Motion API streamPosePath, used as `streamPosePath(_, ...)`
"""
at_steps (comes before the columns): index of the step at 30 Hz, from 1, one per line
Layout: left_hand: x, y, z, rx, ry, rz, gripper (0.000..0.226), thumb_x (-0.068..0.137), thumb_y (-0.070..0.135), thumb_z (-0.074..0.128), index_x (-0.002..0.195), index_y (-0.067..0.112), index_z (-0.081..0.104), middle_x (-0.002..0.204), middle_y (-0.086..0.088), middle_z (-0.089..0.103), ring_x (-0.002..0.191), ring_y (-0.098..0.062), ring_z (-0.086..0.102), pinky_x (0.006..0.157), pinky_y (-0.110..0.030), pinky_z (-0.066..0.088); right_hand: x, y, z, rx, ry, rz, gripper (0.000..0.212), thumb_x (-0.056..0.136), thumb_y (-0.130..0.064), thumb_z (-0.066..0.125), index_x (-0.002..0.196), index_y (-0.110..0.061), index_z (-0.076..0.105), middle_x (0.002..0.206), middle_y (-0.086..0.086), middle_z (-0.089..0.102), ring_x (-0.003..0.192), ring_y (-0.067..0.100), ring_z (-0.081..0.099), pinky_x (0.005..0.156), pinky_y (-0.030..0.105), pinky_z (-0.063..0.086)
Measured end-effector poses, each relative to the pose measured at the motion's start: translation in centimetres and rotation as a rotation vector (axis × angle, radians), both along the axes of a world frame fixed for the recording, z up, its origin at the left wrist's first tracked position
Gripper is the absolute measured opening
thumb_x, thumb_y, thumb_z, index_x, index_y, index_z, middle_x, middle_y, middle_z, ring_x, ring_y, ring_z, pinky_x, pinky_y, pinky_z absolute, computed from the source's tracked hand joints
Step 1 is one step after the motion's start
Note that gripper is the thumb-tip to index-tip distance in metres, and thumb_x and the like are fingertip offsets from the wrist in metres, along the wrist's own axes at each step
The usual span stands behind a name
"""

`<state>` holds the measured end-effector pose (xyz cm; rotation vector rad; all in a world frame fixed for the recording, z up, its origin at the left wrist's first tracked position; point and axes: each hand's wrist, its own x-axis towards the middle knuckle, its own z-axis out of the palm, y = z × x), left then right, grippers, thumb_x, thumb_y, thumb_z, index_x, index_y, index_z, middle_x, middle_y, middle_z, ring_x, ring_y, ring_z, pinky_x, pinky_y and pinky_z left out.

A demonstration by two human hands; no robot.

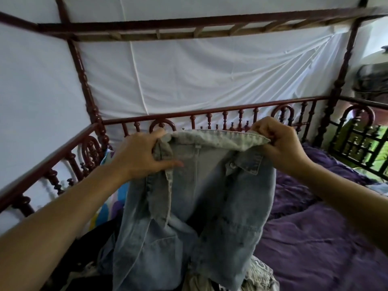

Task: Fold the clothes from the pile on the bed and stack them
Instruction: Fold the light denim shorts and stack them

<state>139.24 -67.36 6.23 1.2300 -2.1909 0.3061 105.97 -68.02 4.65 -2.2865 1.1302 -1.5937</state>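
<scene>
Jeans of pale blue denim hung above the near part of the bed, stretched by the waistband between both hands. At the left corner the left hand gripped the band between thumb and fingers. At the right corner the right hand pinched it with curled fingers. The legs drooped onto the pile of clothes nearest the camera. To the right lay a rumpled purple bedspread.
</scene>
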Motion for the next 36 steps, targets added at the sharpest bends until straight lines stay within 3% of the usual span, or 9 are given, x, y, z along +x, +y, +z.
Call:
streamPosePath(2, -0.6, -0.6, -0.1, -0.125, -0.079, 0.032, 0.104, 0.056, 0.093, 0.038, 0.112, 0.009, 0.062, 0.082, -0.012, 0.071, 0.074, -0.031, 0.068, 0.071, -0.041, 0.053, -0.1, 0.9, 0.3, 0.021, -0.011, -0.007, 0.039, 0.074, 0.003, 0.063, 0.066, -0.018, 0.032, 0.069, 0.016, 0.051, 0.065, 0.036, 0.048, 0.057, 0.046, 0.041)
streamPosePath(6, -1.3, -4.1, 1.6, -0.302, 0.109, -0.073, 0.052, 0.071, 0.057, 0.062, 0.062, 0.007, 0.056, 0.056, -0.013, 0.051, 0.054, -0.027, 0.053, 0.052, -0.036, 0.04, -1.9, 2.3, 2.1, -0.042, -0.124, -0.106, 0.027, 0.072, -0.016, 0.064, 0.07, -0.026, 0.04, 0.063, 0.005, 0.045, 0.057, 0.016, 0.036, 0.053, 0.033, 0.033)
streamPosePath(9, -3.4, -7.2, 1.1, 0.033, 0.435, -0.089, 0.046, 0.068, 0.041, 0.068, 0.055, 0.002, 0.047, 0.053, -0.01, 0.037, 0.056, -0.015, 0.037, 0.052, -0.033, 0.029, -4.3, 2.6, 3.2, 0.145, -0.131, -0.145, 0.017, 0.074, -0.031, 0.068, 0.09, -0.028, 0.063, 0.069, -0.004, 0.066, 0.06, 0.005, 0.059, 0.055, 0.026, 0.046)
streamPosePath(12, -7.5, -9.7, -2.3, 0.379, 0.343, -0.151, 0.039, 0.074, 0.028, 0.08, 0.057, 0.006, 0.053, 0.051, 0.004, 0.045, 0.052, -0.007, 0.04, 0.053, -0.029, 0.029, -8.4, 2.6, 1.0, 0.364, -0.069, -0.188, 0.02, 0.084, -0.024, 0.069, 0.08, -0.004, 0.07, 0.068, -0.003, 0.063, 0.065, 0.002, 0.055, 0.059, 0.024, 0.045)
streamPosePath(16, -15.0, -12.4, -4.4, 0.568, 0.279, -0.25, 0.038, 0.061, 0.045, 0.08, 0.068, 0.012, 0.062, 0.059, 0.003, 0.056, 0.056, -0.004, 0.049, 0.054, -0.027, 0.036, -15.5, 4.2, -3.8, 0.552, -0.39, -0.253, 0.019, 0.09, -0.013, 0.061, 0.079, -0.014, 0.076, 0.072, -0.008, 0.072, 0.065, 0.001, 0.064, 0.058, 0.016, 0.051)
streamPosePath(20, -24.8, -15.7, -5.6, 0.7, 0.31, -0.284, 0.024, 0.065, 0.037, 0.08, 0.076, 0.019, 0.069, 0.081, -0.012, 0.071, 0.073, -0.017, 0.061, 0.071, -0.034, 0.048, -24.7, 5.8, -8.6, 0.654, -0.686, -0.352, 0.035, 0.092, -0.013, 0.056, 0.067, -0.026, 0.077, 0.069, -0.003, 0.073, 0.062, 0.007, 0.069, 0.053, 0.016, 0.051)
streamPosePath(23, -34.5, -17.8, -8.5, 0.632, 0.246, -0.253, 0.006, 0.083, 0.016, 0.073, 0.08, 0.012, 0.069, 0.083, -0.013, 0.071, 0.072, -0.017, 0.061, 0.064, -0.024, 0.046, -32.4, 6.2, -13.5, 0.735, -0.769, -0.452, 0.032, 0.092, -0.011, 0.056, 0.066, -0.015, 0.075, 0.069, 0.002, 0.073, 0.06, 0.01, 0.069, 0.049, 0.017, 0.051)
streamPosePath(31, -63.1, -22.2, -22.1, 0.706, 0.082, -0.148, 0.006, 0.079, 0.012, 0.07, 0.077, 0.017, 0.07, 0.079, -0.005, 0.07, 0.074, -0.02, 0.062, 0.067, -0.031, 0.048, -56.1, 2.0, -31.1, 1.064, -0.713, -0.643, 0.017, 0.09, -0.012, 0.058, 0.08, -0.009, 0.071, 0.081, 0.006, 0.075, 0.075, 0.018, 0.068, 0.079, 0.043, 0.055)
streamPosePath(36, -78.4, -24.3, -29.2, 0.861, 0.079, -0.059, 0.014, 0.085, 0.015, 0.064, 0.071, 0.02, 0.062, 0.059, 0.003, 0.066, 0.048, -0.015, 0.066, 0.057, -0.026, 0.053, -68.5, -0.9, -39.1, 1.266, -0.722, -0.808, 0.016, 0.088, -0.017, 0.059, 0.087, -0.003, 0.067, 0.082, 0.013, 0.068, 0.073, 0.022, 0.062, 0.06, 0.042, 0.054)
